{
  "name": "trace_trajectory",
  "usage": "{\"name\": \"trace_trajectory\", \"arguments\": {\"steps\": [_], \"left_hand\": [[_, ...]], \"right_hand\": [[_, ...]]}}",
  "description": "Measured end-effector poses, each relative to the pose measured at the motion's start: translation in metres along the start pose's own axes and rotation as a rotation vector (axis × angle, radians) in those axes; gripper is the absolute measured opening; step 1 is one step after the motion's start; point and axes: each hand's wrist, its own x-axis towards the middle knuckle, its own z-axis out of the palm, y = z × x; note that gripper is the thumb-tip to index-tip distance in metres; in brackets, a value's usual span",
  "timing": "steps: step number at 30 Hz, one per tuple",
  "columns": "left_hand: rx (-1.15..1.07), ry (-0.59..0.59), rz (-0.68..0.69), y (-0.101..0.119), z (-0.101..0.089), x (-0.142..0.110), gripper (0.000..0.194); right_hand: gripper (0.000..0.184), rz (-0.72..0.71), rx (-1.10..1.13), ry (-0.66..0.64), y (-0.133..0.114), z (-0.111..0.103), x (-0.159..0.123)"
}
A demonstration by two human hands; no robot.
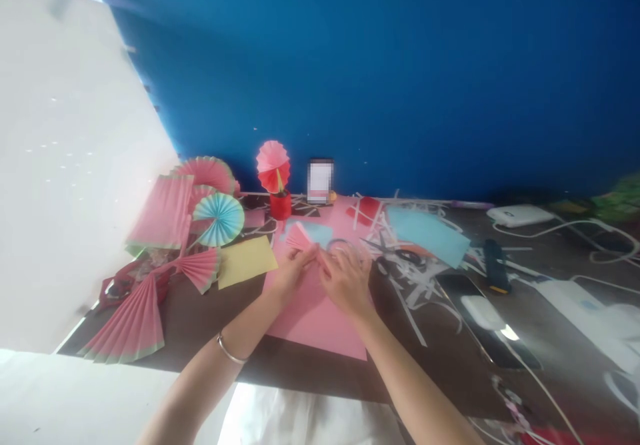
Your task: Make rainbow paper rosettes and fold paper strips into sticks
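Between my two hands is a small pleated pink paper fan (299, 237), spread at its upper left and gathered at the narrow end. My left hand (295, 270) pinches that narrow end. Close beside it, my right hand (347, 275) has its thumb and index finger at the same end, the other fingers curled forward. Both hands are over a large pink paper sheet (320, 328). A light blue piece of paper (323, 234) lies just behind the fan. What the right fingertips press on is partly hidden.
At left are folded pink fans (133, 325), a blue paper rosette (219, 219) and yellow paper (247, 261). A red pot with a paper flower (280, 205) stands behind. To the right lie scissors (395, 251), white paper strips (423, 285), blue paper (425, 231) and a phone (515, 351).
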Motion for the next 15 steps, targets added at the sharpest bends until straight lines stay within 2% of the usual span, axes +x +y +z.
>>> {"name": "trace_trajectory", "arguments": {"steps": [3, 7, 11, 15], "left_hand": [[-0.041, 0.056, 0.059, 0.006, -0.002, 0.002, 0.023], [-0.077, 0.054, 0.094, 0.011, -0.007, 0.005, 0.023], [-0.042, 0.042, 0.027, 0.015, -0.013, 0.01, 0.02], [0.085, -0.028, -0.078, 0.023, -0.02, 0.015, 0.022]], "right_hand": [[0.031, -0.021, 0.034, -0.024, 0.001, 0.002, 0.0], [0.028, -0.067, 0.191, -0.045, 0.007, 0.003, -0.001], [0.028, -0.035, 0.393, -0.059, 0.013, 0.001, 0.0], [0.025, 0.054, 0.53, -0.064, 0.02, 0.0, 0.002]]}}
